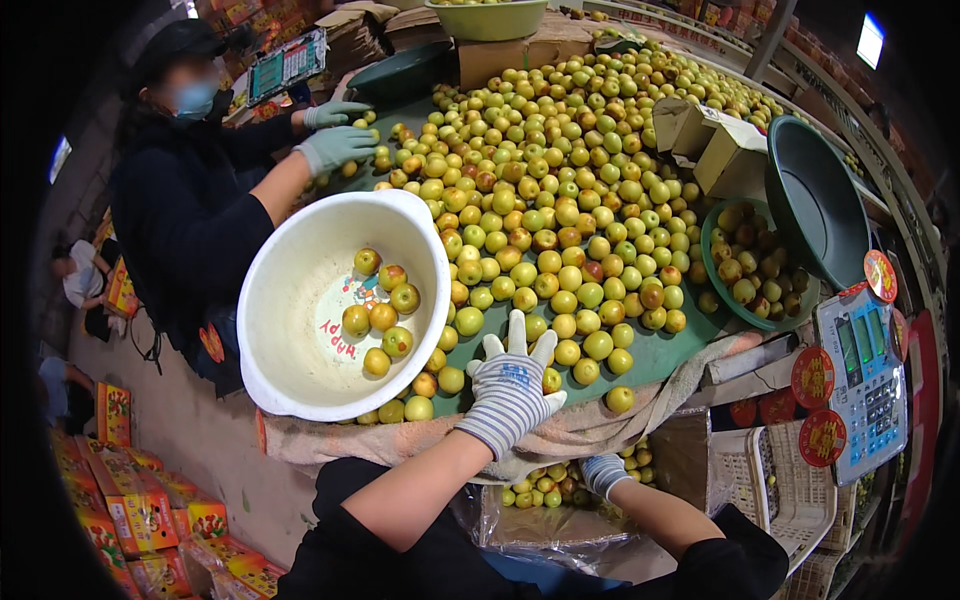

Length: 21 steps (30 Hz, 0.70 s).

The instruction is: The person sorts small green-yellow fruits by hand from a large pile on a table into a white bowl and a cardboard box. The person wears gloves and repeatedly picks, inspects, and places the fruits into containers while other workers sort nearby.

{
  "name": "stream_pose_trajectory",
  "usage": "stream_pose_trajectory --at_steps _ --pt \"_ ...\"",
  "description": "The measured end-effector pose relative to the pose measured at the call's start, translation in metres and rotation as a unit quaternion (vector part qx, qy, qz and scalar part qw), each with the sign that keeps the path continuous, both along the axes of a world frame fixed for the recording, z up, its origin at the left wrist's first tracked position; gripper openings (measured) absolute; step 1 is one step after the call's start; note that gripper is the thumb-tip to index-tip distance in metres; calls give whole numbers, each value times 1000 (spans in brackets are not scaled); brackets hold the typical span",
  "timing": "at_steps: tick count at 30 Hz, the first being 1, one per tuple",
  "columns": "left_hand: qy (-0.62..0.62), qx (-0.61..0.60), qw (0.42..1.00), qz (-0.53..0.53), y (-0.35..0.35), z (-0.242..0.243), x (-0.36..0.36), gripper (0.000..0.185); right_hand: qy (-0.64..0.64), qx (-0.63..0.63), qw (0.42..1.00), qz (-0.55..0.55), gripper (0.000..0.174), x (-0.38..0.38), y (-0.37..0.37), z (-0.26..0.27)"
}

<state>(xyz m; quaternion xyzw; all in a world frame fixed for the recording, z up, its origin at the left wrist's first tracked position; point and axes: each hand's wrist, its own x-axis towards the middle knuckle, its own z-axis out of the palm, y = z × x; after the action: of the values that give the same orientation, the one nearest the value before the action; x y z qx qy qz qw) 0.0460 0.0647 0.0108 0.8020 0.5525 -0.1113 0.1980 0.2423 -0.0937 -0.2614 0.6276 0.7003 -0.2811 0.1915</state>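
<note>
My left hand [512,382], in a striped, pale-palmed work glove, reaches over the near edge of a green table top [660,352]. Its fingers are spread at the near side of a large heap of yellow-green and brown jujubes [555,217], with nothing visibly gripped. Below the table edge, my right hand [602,474] is down in a plastic-lined cardboard box [679,457] that holds more jujubes [551,484]. Its fingers are hidden, so what it holds does not show. Left of my left hand, a white plastic basin [300,330] contains several jujubes [382,316].
A towel [360,442] covers the table's near edge. Across at left, a masked person's gloved hands [339,146] touch fruit. At right stand a green bowl of browner jujubes [757,262], a dark green basin [817,202], a digital scale [862,382] and white plastic crates [799,480].
</note>
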Motion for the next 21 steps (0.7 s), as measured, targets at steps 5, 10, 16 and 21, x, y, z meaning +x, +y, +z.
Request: stream_pose_trajectory --at_steps 5,10,16,21 --pt "-1 -16 1000 -2 0 4 -1 82 60 -151 985 57 41 -16 30 157" --pt "1 -14 1000 2 -2 1 -1 81 119 425 896 58 16 -43 36 276" --pt "0 -3 1000 4 -1 4 -2 81 -70 289 939 -174 45 -74 123 226" --pt "-20 4 1000 -6 -3 4 -6 79 260 229 930 -127 45 -22 89 272"
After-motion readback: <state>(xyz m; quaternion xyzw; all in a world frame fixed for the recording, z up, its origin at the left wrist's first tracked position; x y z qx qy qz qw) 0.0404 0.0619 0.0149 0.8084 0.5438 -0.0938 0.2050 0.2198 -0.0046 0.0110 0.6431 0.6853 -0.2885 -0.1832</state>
